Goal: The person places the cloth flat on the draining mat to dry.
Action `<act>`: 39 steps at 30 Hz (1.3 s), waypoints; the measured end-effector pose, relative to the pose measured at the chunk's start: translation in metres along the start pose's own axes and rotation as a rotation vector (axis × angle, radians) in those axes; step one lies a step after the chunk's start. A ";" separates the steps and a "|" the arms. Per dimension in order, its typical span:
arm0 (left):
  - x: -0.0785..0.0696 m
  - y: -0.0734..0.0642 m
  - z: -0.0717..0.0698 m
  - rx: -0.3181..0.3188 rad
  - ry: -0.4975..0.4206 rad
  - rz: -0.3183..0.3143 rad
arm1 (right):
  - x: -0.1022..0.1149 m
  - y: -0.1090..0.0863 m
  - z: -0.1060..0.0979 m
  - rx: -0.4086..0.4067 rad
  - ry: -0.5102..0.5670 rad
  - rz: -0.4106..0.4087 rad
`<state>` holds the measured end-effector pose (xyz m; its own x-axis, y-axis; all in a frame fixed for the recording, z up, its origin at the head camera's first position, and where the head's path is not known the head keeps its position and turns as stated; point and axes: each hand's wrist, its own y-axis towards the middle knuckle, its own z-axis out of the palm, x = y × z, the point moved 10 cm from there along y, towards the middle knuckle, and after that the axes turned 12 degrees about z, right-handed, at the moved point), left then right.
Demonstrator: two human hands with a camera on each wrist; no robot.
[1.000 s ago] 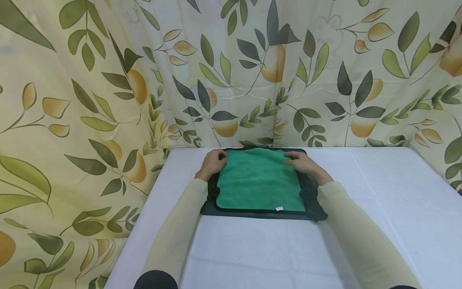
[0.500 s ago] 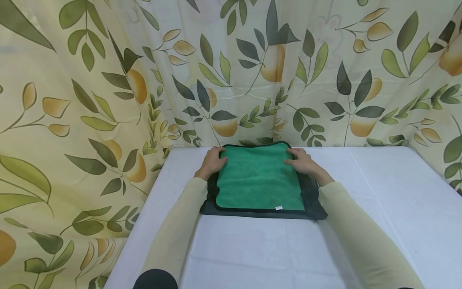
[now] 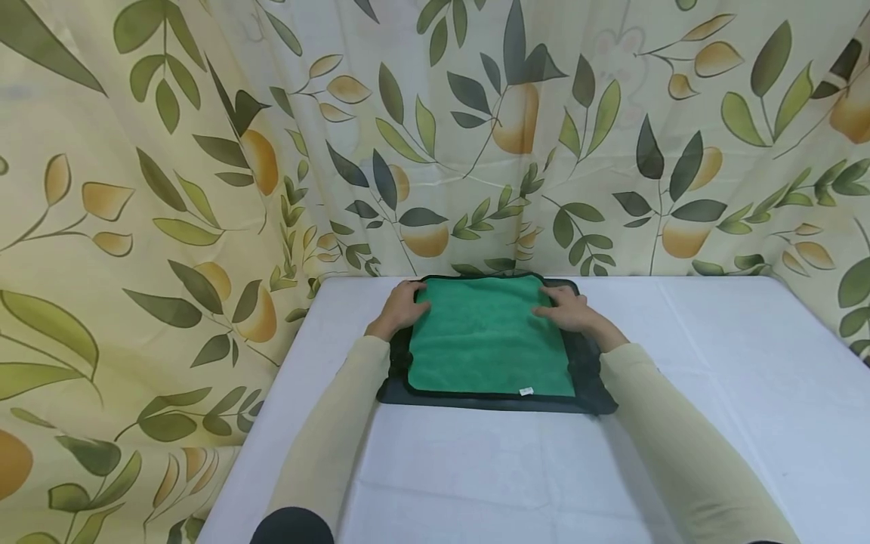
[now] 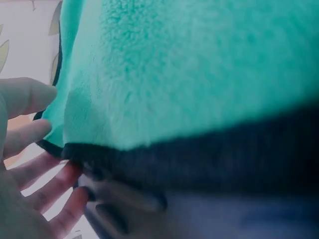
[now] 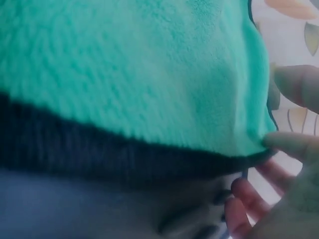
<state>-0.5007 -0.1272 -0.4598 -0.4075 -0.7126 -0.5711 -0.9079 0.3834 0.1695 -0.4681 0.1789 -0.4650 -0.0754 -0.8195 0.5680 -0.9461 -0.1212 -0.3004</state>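
Note:
A green plush towel with black trim and a small white tag lies over a dark, flat piece on the table. My left hand holds the towel's far left corner. In the left wrist view, some fingers reach under the black trim, while the thumb and a finger are on the upper side. At the far right corner, my right hand holds the towel's edge. The right wrist view shows one fingertip on the green pile and other fingers below the trim.
The white-covered table extends to both sides and toward me. A curtain printed with leaves and fruit hangs right behind its far edge and along the left side.
The towel's far right corner rose between the first two frames and is lower now, with the dark edge behind it showing again. Both hands have shifted only slightly.

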 end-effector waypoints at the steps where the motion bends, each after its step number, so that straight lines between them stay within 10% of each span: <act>1: 0.000 -0.001 0.000 0.010 0.005 0.004 | 0.001 -0.002 0.000 0.002 -0.009 -0.006; 22: -0.033 -0.064 -0.014 0.093 -0.005 0.174 | -0.007 -0.062 -0.013 -0.059 0.031 -0.197; 39: -0.070 -0.103 0.032 0.396 -0.037 0.312 | 0.006 -0.111 0.035 0.258 -0.050 -0.281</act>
<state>-0.3757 -0.0973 -0.4630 -0.6432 -0.5102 -0.5709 -0.6338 0.7731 0.0231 -0.3528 0.1681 -0.4550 0.1975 -0.7597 0.6196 -0.8168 -0.4770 -0.3246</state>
